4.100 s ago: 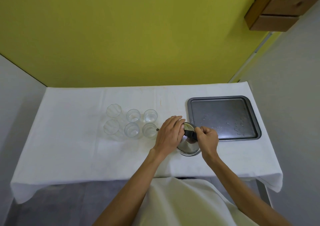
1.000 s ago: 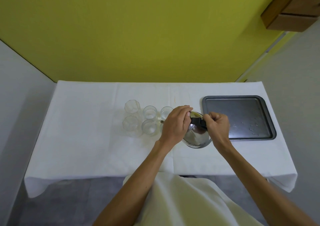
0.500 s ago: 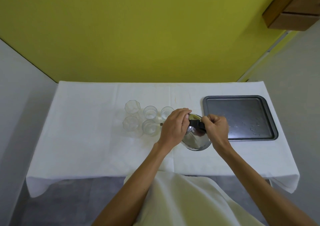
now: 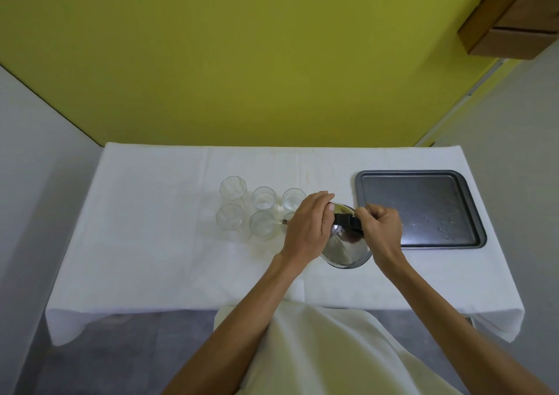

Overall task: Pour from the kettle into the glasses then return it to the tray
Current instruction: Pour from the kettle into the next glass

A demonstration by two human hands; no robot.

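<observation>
A shiny steel kettle (image 4: 346,248) is tilted to the left above the white tablecloth, its spout at the near right glass. My right hand (image 4: 381,224) grips the kettle's black handle (image 4: 348,221). My left hand (image 4: 308,225) lies over the kettle's top and left side, hiding the lid. Several clear glasses (image 4: 262,213) stand in two rows left of the kettle; the near right glass is mostly hidden behind my left hand. A dark metal tray (image 4: 423,192) lies to the right with water drops on it and nothing standing on it.
The table (image 4: 151,243) is covered with a white cloth and backs onto a yellow wall. A wooden shelf (image 4: 514,22) hangs at the upper right. My white apron (image 4: 317,349) fills the bottom of the view.
The kettle has stayed tilted over the near right glass with both hands on it. Only the head camera has shifted slightly.
</observation>
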